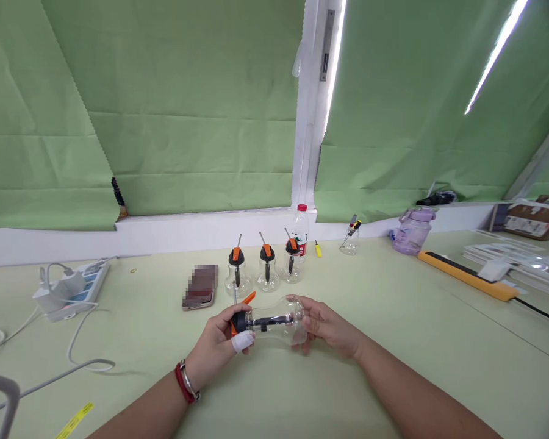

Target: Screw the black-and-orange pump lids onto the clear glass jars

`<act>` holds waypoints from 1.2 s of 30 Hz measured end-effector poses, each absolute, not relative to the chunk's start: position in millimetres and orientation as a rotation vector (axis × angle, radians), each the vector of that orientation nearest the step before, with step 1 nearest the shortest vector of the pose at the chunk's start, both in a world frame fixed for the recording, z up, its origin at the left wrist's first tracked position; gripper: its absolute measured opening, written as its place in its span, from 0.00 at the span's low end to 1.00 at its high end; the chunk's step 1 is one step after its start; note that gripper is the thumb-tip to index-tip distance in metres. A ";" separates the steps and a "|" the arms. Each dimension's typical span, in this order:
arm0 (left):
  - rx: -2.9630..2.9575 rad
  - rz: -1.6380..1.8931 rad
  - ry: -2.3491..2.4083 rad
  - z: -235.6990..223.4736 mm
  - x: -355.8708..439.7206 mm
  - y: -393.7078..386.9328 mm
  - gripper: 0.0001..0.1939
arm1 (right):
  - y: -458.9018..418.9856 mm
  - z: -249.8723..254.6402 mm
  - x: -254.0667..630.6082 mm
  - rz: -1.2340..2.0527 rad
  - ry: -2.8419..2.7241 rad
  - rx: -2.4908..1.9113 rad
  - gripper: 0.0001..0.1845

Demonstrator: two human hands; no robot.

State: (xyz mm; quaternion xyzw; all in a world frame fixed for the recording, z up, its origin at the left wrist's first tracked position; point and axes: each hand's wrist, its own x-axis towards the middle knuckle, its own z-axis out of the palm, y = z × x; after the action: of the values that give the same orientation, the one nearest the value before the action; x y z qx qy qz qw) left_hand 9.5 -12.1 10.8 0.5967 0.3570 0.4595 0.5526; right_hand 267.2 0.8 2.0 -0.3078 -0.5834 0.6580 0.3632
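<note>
Between my two hands a clear dispenser bottle [279,323] lies on its side, just above or on the table. Its black cap has orange parts and a thin metal spout, and a dark rod runs inside. My left hand [217,344] grips the cap end, with a white wrap round one digit. Around the rounded base curl the fingers of my right hand [332,327]. Three similar bottles stand upright in a row behind: the left one [238,281], the middle one [268,277] and the right one [293,268].
Left of the bottles lies a phone [201,285]. A power strip [77,291] with white cables is farther left. At the back stand a red-capped water bottle [301,227], a small jar holding tools [350,247] and a purple jug [412,231]. An orange-and-black bar [466,277] lies right.
</note>
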 end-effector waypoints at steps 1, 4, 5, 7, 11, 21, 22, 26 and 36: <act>1.420 1.077 0.850 11.6 9.5 -12.9 0.23 | 1.1 0.5 266.7 1.699 -1.507 -0.811 0.36; 1.453 1.057 0.856 13.6 9.8 -15.3 0.23 | 2.3 -4.6 265.2 1.695 -1.515 -0.869 0.32; 1.460 1.054 0.856 14.1 10.0 -15.9 0.23 | 2.8 -6.6 264.9 1.692 -1.510 -0.889 0.33; 1.467 1.051 0.859 14.6 10.4 -16.5 0.23 | 4.0 -10.5 264.7 1.688 -1.499 -0.927 0.35; 1.443 1.045 0.863 13.2 10.9 -15.7 0.24 | 6.0 -13.5 266.4 1.684 -1.520 -0.963 0.37; 1.376 1.122 0.860 10.5 12.3 -13.2 0.22 | -0.9 8.8 276.6 1.681 -1.568 -0.736 0.44; 1.385 1.118 0.859 10.3 11.9 -13.3 0.22 | -0.9 8.5 276.3 1.688 -1.563 -0.742 0.44; 1.425 1.084 0.857 10.7 10.6 -14.1 0.23 | 0.7 3.7 273.9 1.711 -1.542 -0.757 0.41; 1.427 1.062 0.844 10.2 12.2 -16.0 0.25 | 3.9 -4.9 269.1 1.610 -1.583 -0.881 0.38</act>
State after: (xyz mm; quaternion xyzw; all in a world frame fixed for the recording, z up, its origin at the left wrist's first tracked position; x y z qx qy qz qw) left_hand 12.2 -16.0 10.2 0.6037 0.3571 0.4492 0.5534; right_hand 269.1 3.9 -4.9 -0.3404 -0.6116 0.6218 0.3513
